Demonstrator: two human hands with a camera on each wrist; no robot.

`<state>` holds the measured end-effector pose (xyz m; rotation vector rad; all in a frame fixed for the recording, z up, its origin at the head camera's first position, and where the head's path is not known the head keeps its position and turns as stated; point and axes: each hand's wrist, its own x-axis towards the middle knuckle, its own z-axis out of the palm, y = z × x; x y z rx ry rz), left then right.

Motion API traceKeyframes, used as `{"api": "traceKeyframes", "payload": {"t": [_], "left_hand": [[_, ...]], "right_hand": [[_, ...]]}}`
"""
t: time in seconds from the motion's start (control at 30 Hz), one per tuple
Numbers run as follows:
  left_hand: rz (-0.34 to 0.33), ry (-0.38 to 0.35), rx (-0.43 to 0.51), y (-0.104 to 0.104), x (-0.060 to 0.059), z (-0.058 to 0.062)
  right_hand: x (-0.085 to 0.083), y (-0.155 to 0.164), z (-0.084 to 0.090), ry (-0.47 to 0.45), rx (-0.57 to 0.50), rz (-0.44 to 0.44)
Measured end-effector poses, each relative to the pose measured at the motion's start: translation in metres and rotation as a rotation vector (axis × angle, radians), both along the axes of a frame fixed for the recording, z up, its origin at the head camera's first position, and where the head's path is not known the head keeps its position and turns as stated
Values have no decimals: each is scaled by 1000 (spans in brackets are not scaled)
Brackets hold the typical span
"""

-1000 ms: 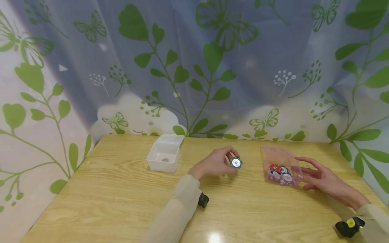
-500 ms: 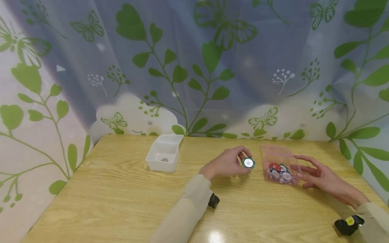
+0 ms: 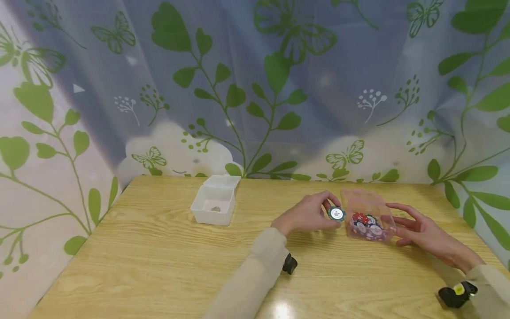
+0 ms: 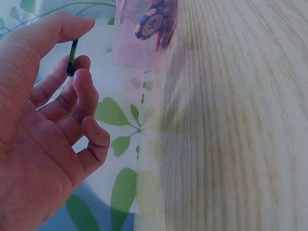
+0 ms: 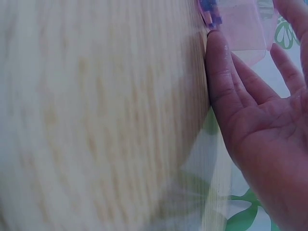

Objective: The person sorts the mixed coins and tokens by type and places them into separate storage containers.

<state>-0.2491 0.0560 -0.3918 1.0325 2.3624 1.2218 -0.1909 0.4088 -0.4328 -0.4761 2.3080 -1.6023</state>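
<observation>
My left hand (image 3: pixel 308 215) pinches a green-rimmed poker chip (image 3: pixel 336 214) between thumb and fingers, right beside the left wall of a clear pink plastic box (image 3: pixel 368 215). The left wrist view shows the chip (image 4: pixel 71 57) edge-on in the fingertips (image 4: pixel 83 79), with the box (image 4: pixel 144 33) just beyond. Several red, blue and white chips (image 3: pixel 364 225) lie inside the box. My right hand (image 3: pixel 418 232) rests with straight fingers against the box's right side; the right wrist view shows its fingers (image 5: pixel 224 72) touching the box (image 5: pixel 243 24).
A white open-lidded container (image 3: pixel 214 204) with a small object inside stands at the back left of the wooden table (image 3: pixel 139 261). A leaf-and-butterfly curtain (image 3: pixel 255 88) hangs close behind the table's far edge.
My left hand has carried the green chip to the right, from mid-table up to the pink box's left side. The right hand and the box have stayed put.
</observation>
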Motion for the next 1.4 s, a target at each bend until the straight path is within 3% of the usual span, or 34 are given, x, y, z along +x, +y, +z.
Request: {"api": "traceKeyframes", "payload": {"t": [0.47,0.77,1.2,1.4], "left_hand": [[1,42,-40,25,0,-1],[-7,8,-30,41,-1,-1],[47,106,-18,62,-6,-11],[55,108,-24,69,-4,-13]], "right_hand": [[1,0,1,-12,-2,-5],[1,0,2,-9,-4,3],[0,-1,5,-31,32,-16],[1,-2,5,-52,33,-29]]}}
